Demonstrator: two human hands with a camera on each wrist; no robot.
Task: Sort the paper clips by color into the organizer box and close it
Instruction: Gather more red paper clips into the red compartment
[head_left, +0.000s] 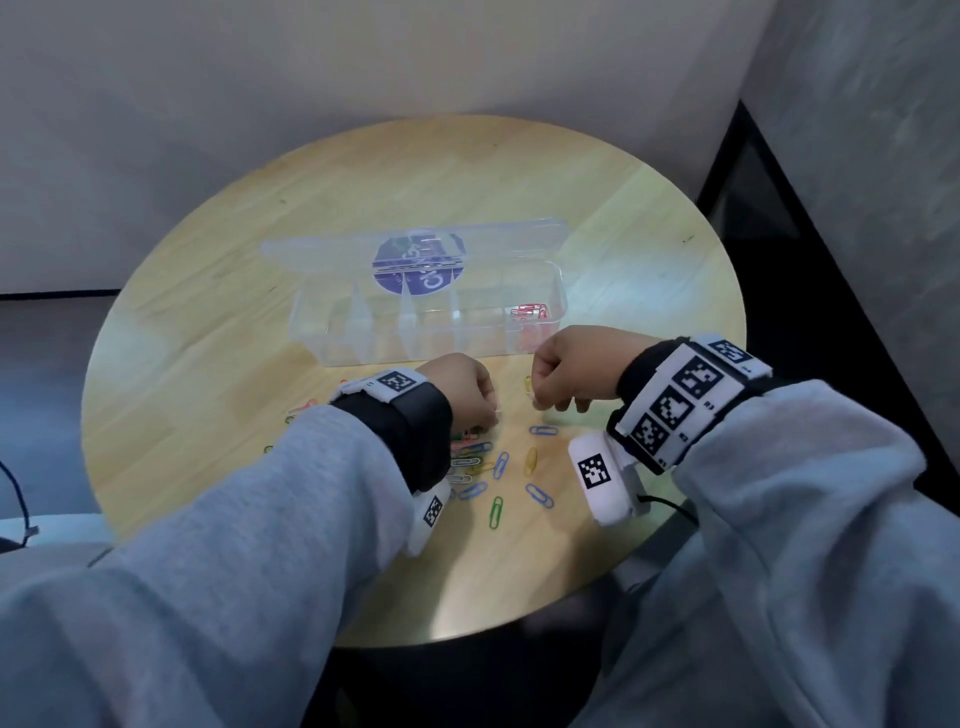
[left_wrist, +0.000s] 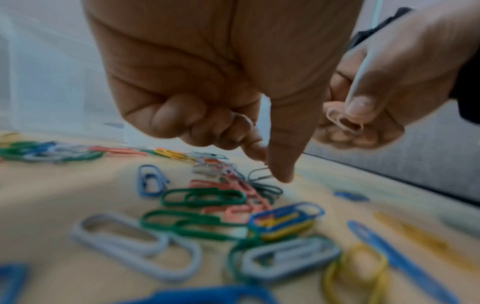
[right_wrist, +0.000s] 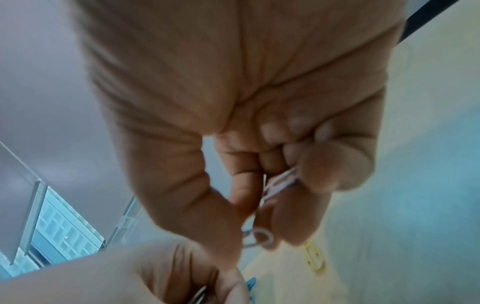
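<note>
Both hands, left hand (head_left: 464, 388) and right hand (head_left: 570, 368), pinched seemingly pale paper clips (right_wrist: 279, 183); only red clips (head_left: 529, 312) lay in the clear plastic organizer box (head_left: 332, 332) at twelve o'clock, many loose coloured clips (head_left: 496, 512) remaining.

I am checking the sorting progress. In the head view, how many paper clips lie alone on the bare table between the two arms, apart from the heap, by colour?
blue clips: 3
yellow clips: 2
green clip: 1
Total: 6, without the heap by the left wrist, which is too tangled to count.
</note>
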